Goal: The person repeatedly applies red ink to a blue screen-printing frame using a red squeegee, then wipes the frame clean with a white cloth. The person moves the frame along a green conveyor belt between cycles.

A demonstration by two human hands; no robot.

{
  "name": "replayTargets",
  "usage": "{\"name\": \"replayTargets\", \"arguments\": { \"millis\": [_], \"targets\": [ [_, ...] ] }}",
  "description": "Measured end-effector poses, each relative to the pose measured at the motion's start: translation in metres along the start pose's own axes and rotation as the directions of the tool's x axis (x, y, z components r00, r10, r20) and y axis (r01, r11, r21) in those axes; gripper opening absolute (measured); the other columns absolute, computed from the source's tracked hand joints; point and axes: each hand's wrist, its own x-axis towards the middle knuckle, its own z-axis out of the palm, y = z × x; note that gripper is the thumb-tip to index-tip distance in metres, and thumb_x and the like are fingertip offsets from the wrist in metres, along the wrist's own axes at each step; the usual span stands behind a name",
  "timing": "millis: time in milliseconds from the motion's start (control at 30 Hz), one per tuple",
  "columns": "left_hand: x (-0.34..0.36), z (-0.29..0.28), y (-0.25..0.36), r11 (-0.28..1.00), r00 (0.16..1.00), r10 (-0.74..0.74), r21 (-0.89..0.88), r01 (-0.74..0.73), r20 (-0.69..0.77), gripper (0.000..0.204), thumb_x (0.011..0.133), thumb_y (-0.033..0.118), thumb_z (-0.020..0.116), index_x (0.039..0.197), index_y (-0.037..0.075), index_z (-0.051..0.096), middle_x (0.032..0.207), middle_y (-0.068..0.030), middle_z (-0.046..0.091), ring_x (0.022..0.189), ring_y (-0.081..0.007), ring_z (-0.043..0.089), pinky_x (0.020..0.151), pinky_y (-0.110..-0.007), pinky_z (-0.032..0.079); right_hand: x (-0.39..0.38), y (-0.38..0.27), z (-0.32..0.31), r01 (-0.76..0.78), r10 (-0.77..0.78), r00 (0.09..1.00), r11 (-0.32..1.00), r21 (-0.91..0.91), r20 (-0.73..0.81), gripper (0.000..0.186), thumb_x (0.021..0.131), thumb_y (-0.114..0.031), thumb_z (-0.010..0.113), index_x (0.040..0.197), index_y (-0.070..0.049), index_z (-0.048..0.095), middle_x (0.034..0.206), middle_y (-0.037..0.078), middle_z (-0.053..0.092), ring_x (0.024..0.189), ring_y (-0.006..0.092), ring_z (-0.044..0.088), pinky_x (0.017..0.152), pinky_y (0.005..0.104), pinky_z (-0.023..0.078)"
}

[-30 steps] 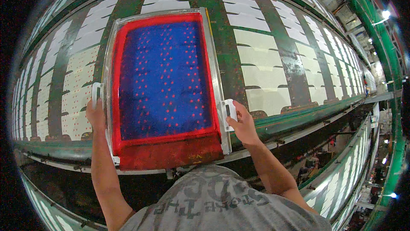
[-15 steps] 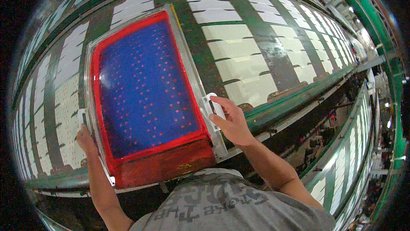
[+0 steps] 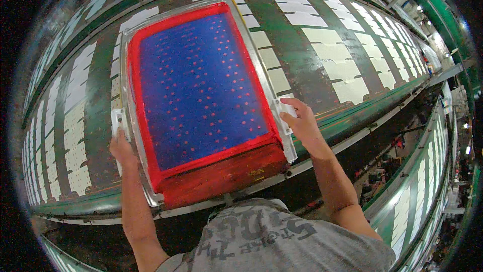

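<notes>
a head-worn fisheye looks down from nearby on the framed screen [image 3: 204, 91]

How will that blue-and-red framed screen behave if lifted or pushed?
The screen should move as one stiff piece, given its metal frame. Its blue panel looks thin, so may be fragile if poked. It's probably unwieldy one-handed: the left hand and right hand grip white handles on opposite sides.

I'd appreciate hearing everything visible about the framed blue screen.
The framed blue screen is a long rectangle: red-dotted blue sheet, bright red border, dark red band at the near end, and metallic-looking grey frame. Its left handle and right handle, both white, are held by the left grip and right grip. It is over the green table, slightly skewed in view; whether they touch is unclear.
</notes>
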Motion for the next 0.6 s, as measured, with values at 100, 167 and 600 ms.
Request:
{"name": "replayTargets", "arguments": {
  "millis": [100, 167, 600],
  "targets": [
    [-0.05, 0.049, 0.017, 0.994, 1.0, 0.03, -0.11, -0.029, 0.003, 0.051, 0.107, 0.035, 0.07, 0.123, -0.014, 0.072, 0.112, -0.0209, 0.075, 0.096, -0.03, 0.069, 0.088, -0.045, 0.053, 0.012, 0.035, -0.048, 0.061, -0.061, 0.998, 0.998, -0.022, -0.018, 0.043, 0.096, -0.014, 0.077, 0.137, -0.002, 0.072, 0.107, 0.008, 0.071, 0.083, 0.0127, 0.06, 0.076, 0.0325, 0.051],
    [-0.077, 0.071, 0.026, 0.974, 0.998, -0.012, -0.226, 0.024, 0.055, 0.054, 0.107, 0.036, 0.07, 0.124, -0.015, 0.071, 0.114, -0.0228, 0.074, 0.099, -0.0317, 0.069, 0.09, -0.046, 0.053, 0.013, 0.057, -0.071, -0.011, 0.011, 1.0, 0.986, 0.166, 0.001, 0.042, 0.098, -0.012, 0.076, 0.138, 0.0, 0.071, 0.101, 0.0, 0.068, 0.082, 0.0072, 0.056, 0.071, 0.0283, 0.047],
    [-0.143, 0.138, 0.059, 0.967, 1.0, -0.025, -0.252, 0.019, -0.019, 0.048, 0.108, 0.035, 0.068, 0.115, -0.012, 0.076, 0.097, -0.0208, 0.076, 0.087, -0.0305, 0.069, 0.081, -0.046, 0.053, 0.038, 0.122, -0.155, -0.196, 0.185, 0.98, 0.956, 0.221, 0.069, 0.039, 0.098, -0.01, 0.076, 0.136, -0.001, 0.073, 0.129, 0.011, 0.076, 0.119, 0.0205, 0.068, 0.106, 0.036, 0.052]
  ]
}}
